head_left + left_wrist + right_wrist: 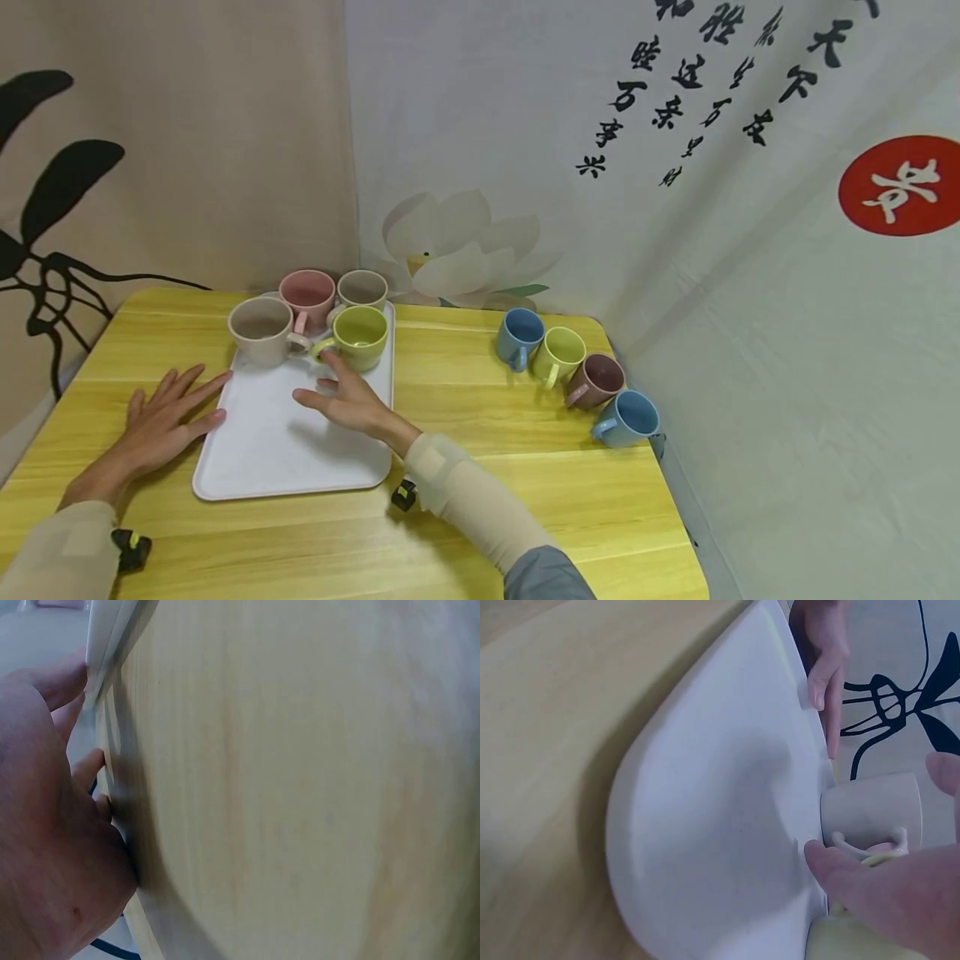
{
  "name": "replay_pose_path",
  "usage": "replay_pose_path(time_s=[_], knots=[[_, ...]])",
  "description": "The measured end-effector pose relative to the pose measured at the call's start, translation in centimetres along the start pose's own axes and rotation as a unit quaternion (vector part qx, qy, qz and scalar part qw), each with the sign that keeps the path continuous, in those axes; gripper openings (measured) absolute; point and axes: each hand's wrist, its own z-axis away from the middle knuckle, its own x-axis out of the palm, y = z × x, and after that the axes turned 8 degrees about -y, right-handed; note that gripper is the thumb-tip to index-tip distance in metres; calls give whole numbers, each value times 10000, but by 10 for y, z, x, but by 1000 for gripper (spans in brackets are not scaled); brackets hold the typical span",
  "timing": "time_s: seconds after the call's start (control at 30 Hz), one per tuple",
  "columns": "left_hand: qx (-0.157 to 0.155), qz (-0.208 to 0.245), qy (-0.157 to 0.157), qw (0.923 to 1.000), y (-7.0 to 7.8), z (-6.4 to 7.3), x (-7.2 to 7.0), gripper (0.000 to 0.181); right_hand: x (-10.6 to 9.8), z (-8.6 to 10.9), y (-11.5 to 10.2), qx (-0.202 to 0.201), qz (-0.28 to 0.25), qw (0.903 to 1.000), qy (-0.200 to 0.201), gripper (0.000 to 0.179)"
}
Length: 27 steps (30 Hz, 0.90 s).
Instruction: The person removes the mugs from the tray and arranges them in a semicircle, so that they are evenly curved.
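Note:
A white tray [292, 458] lies on the table, with mugs gathered at its far end: a beige mug [258, 346], a pink mug [310, 302], a greyish mug [363, 289] and a yellow-green mug [363, 350]. My right hand [354, 405] reaches over the tray, a fingertip right at the yellow-green mug's handle and the thumb held apart from it. Fingers spread, my left hand [157, 429] rests at the tray's left edge, its thumb on the rim. In the right wrist view the beige mug's handle [870, 841] is beside my right thumb.
Along the table's right edge stands a slanting row of mugs: a blue mug [519, 340], a yellow mug [558, 357], a maroon mug [596, 381] and another blue mug [628, 419]. A printed cloth [465, 100] hangs behind the wooden table [465, 400].

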Motion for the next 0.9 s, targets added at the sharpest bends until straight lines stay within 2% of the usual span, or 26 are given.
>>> replay_pose_path(time_s=[0.13,0.3,0.5,0.7,0.9], knots=[[-6,7,-16,10000,1,0,0,71,-1,-5,-1,44,-170,9998,33,84],[39,13,15,10000,1,0,1,70,-1,-10,-3,289,-376,9988,75,78],[13,7,21,10000,0,0,1,71,0,-9,-2,357,-356,9986,186,71],[4,18,1,10000,-1,0,1,71,0,-1,-1,378,-269,9972,584,62],[-5,19,-18,10000,0,0,-1,71,-3,7,3,269,-707,9918,1033,41]])
